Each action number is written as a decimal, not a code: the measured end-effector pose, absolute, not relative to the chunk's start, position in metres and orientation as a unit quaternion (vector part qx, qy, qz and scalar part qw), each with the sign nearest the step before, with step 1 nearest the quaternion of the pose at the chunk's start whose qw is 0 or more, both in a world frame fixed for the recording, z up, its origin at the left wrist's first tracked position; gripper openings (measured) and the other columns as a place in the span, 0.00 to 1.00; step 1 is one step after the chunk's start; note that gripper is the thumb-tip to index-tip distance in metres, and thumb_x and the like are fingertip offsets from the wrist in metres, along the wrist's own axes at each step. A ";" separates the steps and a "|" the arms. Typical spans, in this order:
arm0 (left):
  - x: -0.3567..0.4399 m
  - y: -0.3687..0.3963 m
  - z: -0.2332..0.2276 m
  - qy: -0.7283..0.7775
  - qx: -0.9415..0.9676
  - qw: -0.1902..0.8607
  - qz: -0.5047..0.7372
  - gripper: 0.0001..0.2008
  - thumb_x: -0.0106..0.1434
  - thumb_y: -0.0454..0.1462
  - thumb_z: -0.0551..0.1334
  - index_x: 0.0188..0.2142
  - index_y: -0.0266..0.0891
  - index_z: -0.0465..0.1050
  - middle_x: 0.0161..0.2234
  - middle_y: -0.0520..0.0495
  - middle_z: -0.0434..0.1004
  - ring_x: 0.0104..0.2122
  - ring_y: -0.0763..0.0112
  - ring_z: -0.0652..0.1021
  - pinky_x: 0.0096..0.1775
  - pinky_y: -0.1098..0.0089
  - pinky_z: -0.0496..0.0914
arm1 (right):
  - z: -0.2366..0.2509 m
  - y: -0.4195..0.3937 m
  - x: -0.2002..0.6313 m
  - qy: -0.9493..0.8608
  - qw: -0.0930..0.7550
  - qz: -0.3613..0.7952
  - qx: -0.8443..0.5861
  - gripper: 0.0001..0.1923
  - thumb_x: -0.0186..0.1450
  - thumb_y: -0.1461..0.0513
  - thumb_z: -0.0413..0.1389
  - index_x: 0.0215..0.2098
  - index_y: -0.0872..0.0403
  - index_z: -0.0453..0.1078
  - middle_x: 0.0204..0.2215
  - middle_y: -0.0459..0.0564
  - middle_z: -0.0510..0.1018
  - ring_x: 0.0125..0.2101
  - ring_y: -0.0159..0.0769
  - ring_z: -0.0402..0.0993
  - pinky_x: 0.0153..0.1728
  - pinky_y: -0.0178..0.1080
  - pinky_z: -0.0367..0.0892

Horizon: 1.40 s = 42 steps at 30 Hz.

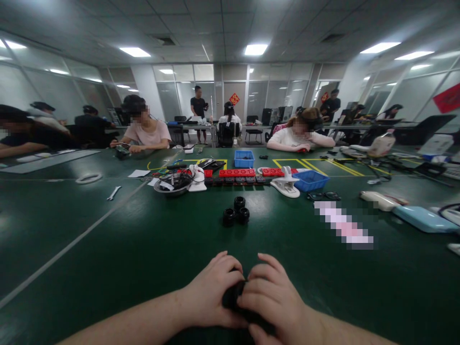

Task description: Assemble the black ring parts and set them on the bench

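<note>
At the near edge of the green table, my left hand (217,292) and my right hand (271,294) meet around a dark object (233,294). Fingers of both hands wrap over it, so only part of its black, rounded surface shows and its kind is hidden. The left thumb side lies against its near left side; the right fingers curl across its top. Beyond the hands, three small black ribbed wheels (235,213) stand close together on the table.
Further back lie red and black block strips (237,172), a metal bowl of cables (172,184), white clamp stands (285,184) and blue bins (311,180). Glasses (323,196) and a light-blue case (424,218) lie right; a wrench (114,193) lies left. People sit across the table.
</note>
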<state>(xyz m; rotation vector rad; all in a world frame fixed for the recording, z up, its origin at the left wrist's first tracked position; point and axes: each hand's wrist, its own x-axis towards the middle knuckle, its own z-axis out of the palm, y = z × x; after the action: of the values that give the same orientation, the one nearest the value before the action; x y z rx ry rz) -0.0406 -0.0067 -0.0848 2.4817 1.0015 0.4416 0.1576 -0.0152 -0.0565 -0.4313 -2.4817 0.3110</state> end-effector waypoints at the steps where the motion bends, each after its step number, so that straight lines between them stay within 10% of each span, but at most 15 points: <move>1: -0.041 -0.007 -0.083 0.362 0.893 0.216 0.156 0.25 0.46 0.45 0.68 0.44 0.43 0.68 0.43 0.48 0.66 0.45 0.60 0.68 0.56 0.52 0.48 | -0.055 -0.014 0.157 -0.923 0.306 0.122 -0.200 0.15 0.58 0.58 0.54 0.44 0.52 0.65 0.35 0.50 0.74 0.38 0.41 0.67 0.51 0.51 0.52; 6: -0.041 -0.006 -0.080 0.356 0.893 0.224 0.158 0.31 0.48 0.45 0.69 0.51 0.43 0.64 0.51 0.44 0.63 0.51 0.56 0.64 0.56 0.52 0.49 | -0.061 -0.010 0.148 -0.900 0.284 0.135 -0.302 0.27 0.53 0.45 0.57 0.41 0.55 0.66 0.35 0.54 0.71 0.34 0.42 0.65 0.38 0.46 0.60; 16: -0.042 -0.003 -0.085 0.351 0.889 0.228 0.186 0.27 0.46 0.42 0.70 0.46 0.43 0.69 0.46 0.47 0.65 0.48 0.59 0.66 0.52 0.61 0.58 | -0.053 -0.011 0.148 -0.931 0.235 0.187 -0.208 0.17 0.52 0.67 0.50 0.41 0.54 0.67 0.39 0.52 0.73 0.41 0.40 0.64 0.44 0.43 0.60; 25: -0.039 -0.002 -0.087 0.357 0.880 0.238 0.204 0.23 0.45 0.39 0.70 0.41 0.43 0.69 0.43 0.49 0.66 0.43 0.61 0.67 0.48 0.64 0.62 | -0.058 -0.016 0.151 -0.957 0.240 0.128 -0.104 0.11 0.58 0.66 0.46 0.36 0.53 0.67 0.32 0.45 0.76 0.53 0.37 0.58 0.59 0.47 0.26; 32: -0.041 -0.002 -0.087 0.344 0.889 0.230 0.195 0.23 0.48 0.44 0.68 0.44 0.44 0.68 0.44 0.48 0.66 0.44 0.60 0.67 0.49 0.62 0.60 | -0.058 -0.012 0.157 -0.897 0.386 0.075 -0.203 0.16 0.56 0.61 0.50 0.43 0.56 0.61 0.36 0.52 0.70 0.37 0.39 0.66 0.44 0.47 0.60; 42: -0.041 -0.001 -0.085 0.355 0.886 0.242 0.176 0.26 0.47 0.43 0.70 0.45 0.43 0.68 0.46 0.47 0.66 0.46 0.60 0.66 0.52 0.61 0.58 | -0.072 -0.010 0.145 -0.899 0.286 0.150 -0.294 0.16 0.55 0.55 0.56 0.37 0.56 0.67 0.34 0.52 0.71 0.34 0.40 0.62 0.37 0.46 0.58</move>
<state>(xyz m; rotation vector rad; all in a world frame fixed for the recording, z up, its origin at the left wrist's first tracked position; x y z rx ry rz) -0.0409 -0.0012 -0.0851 2.4211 0.9704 0.4803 0.1455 -0.0098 -0.0716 -0.7861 -2.4041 0.4009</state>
